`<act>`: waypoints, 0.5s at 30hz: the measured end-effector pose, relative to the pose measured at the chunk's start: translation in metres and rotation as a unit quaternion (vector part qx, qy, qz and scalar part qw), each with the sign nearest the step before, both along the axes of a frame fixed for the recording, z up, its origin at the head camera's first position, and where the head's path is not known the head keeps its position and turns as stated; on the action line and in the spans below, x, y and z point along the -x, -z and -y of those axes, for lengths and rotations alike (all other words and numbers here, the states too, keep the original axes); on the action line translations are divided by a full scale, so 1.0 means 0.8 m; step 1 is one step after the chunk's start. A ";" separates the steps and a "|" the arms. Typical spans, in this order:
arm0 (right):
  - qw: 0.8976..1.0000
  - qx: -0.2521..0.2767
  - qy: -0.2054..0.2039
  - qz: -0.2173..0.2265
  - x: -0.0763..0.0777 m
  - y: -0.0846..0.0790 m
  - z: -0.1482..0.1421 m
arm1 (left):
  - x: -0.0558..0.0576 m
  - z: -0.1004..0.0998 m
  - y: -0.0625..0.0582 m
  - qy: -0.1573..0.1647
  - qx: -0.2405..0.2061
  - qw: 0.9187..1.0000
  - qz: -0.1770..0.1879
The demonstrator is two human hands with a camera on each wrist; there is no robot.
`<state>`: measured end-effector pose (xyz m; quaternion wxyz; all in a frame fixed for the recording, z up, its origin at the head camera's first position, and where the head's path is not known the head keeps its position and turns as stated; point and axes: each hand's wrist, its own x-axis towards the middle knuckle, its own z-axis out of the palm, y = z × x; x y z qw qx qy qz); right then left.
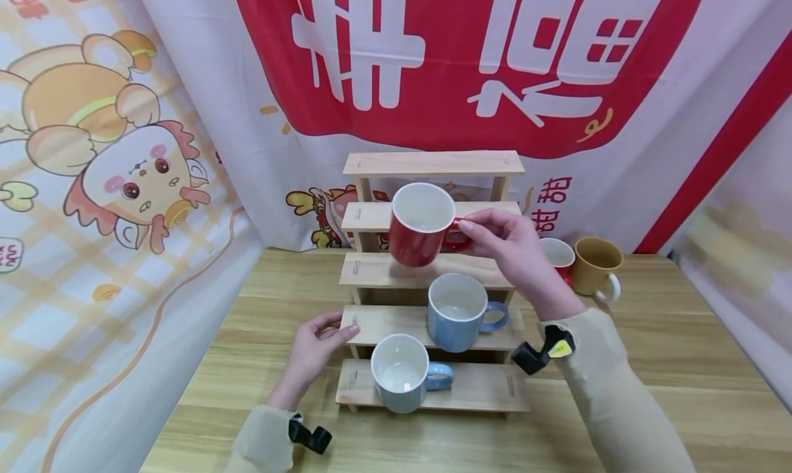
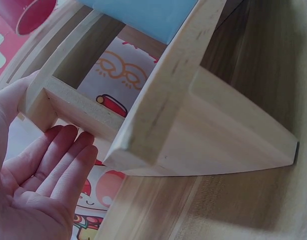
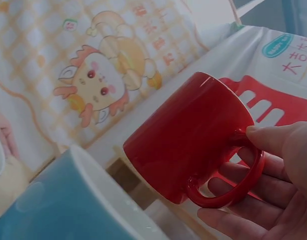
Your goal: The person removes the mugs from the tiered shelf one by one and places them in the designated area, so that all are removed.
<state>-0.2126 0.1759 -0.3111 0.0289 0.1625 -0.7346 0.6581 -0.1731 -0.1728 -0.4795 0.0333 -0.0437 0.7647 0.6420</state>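
Note:
My right hand pinches the handle of a red mug, white inside. The mug is held over the middle boards of a stepped wooden rack; in the right wrist view, the thumb presses the top of the handle and the fingers lie behind it. At the rack's left side, my left hand holds the end of the second board from the front, its fingers below the wood in the left wrist view. On that board stands a blue mug. A paler blue mug sits on the lowest board, handle to the right.
Right of the rack, a mustard mug with a white handle and a red mug, partly hidden by my right wrist, stand on the wood-patterned table. Printed cloth hangs behind and along the sides.

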 end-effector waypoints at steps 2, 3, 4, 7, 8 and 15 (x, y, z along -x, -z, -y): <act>1.000 0.013 0.010 -0.005 -0.003 -0.004 -0.008 | 0.000 0.000 0.000 0.001 0.000 1.000 0.000; 1.000 0.015 0.017 -0.006 -0.005 -0.007 -0.012 | 0.000 0.000 0.000 0.001 0.000 1.000 0.001; 1.000 0.014 0.026 -0.005 -0.007 -0.010 -0.016 | 0.000 0.000 0.000 0.002 0.001 1.000 0.001; 0.999 0.005 0.051 0.006 -0.014 -0.017 -0.029 | 0.000 0.000 0.000 0.001 0.000 1.000 0.000; 0.998 -0.005 0.060 0.012 -0.017 -0.020 -0.034 | 0.000 0.000 0.000 0.001 -0.001 1.000 0.000; 0.992 -0.029 0.115 0.046 -0.031 -0.026 -0.071 | 0.001 0.000 0.001 0.003 -0.012 1.000 0.002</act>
